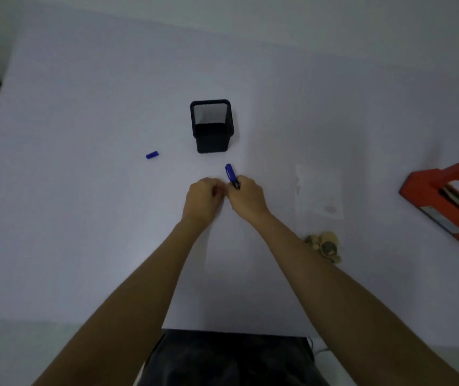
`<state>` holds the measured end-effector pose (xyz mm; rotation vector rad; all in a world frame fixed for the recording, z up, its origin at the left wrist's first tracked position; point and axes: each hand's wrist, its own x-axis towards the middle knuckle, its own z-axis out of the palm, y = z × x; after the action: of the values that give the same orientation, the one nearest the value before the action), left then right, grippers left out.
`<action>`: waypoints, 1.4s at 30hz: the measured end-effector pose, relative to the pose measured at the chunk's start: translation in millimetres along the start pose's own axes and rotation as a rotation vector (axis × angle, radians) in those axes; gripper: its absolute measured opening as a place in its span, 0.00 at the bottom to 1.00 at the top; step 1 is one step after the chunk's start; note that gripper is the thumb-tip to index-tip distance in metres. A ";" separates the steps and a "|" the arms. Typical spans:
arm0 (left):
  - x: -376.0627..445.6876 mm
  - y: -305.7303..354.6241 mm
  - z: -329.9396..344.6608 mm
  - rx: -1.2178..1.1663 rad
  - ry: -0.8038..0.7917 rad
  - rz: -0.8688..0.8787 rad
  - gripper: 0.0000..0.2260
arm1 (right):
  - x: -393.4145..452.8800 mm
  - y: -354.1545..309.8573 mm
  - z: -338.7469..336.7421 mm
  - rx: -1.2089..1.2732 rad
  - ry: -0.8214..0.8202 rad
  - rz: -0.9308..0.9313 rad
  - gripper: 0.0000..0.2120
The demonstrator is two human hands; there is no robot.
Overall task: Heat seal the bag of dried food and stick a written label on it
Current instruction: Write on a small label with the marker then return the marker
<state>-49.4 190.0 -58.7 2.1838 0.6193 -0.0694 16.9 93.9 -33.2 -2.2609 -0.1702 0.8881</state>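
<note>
Bare forearms, dark trousers (228, 360)

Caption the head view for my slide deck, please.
Right hand grips a blue marker beside the left hand, its cap off, near a black mesh holder.

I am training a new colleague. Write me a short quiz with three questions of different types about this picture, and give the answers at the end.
1. True or false: the pen cap is on the blue pen.
2. Which hand holds the blue pen? A) left hand B) right hand C) neither
3. Fill in: the red heat sealer lies at the table's ____ edge, as the person sees it.

Key
1. False: the cap lies apart on the table, to the left of the black mesh pen holder.
2. B
3. right
</note>
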 end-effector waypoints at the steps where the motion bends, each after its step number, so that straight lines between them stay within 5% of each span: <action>1: 0.5 -1.9 2.8 0.018 0.010 0.033 0.08 | 2.2 0.2 -0.2 -0.001 -0.008 0.007 0.09; 10: -21.9 -19.7 23.0 0.316 0.198 0.285 0.08 | 14.1 1.8 3.1 -0.076 0.026 -0.013 0.07; 16: -41.0 -46.1 23.4 0.602 0.170 0.478 0.16 | 14.4 5.5 5.9 -0.137 0.065 -0.100 0.08; 26: -40.9 -49.1 26.4 0.618 0.196 0.493 0.15 | 15.6 8.1 7.1 -0.204 0.081 -0.194 0.09; 28: -40.3 -49.2 26.5 0.615 0.210 0.486 0.15 | 16.2 5.7 5.0 -0.096 0.087 -0.169 0.15; 32: -40.5 -49.6 27.7 0.630 0.222 0.471 0.16 | 17.4 -3.7 -8.8 0.538 0.020 0.077 0.22; 35: -41.0 -48.2 26.7 0.634 0.214 0.466 0.16 | 21.5 -1.2 -14.6 0.787 -0.108 -0.009 0.25; 38: -40.5 -47.9 26.5 0.616 0.227 0.480 0.16 | 23.7 -0.2 -7.1 0.828 -0.152 -0.085 0.16; 40: -39.9 -48.6 26.9 0.609 0.225 0.479 0.16 | 27.1 4.5 3.7 0.717 -0.039 -0.192 0.06; 42: -39.8 -49.3 27.8 0.613 0.216 0.471 0.16 | 29.8 11.2 17.1 0.537 0.141 -0.323 0.06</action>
<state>-102.2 178.6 -101.9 2.9069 0.1879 0.2623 27.1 105.5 -65.8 -1.7236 -0.1991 0.5220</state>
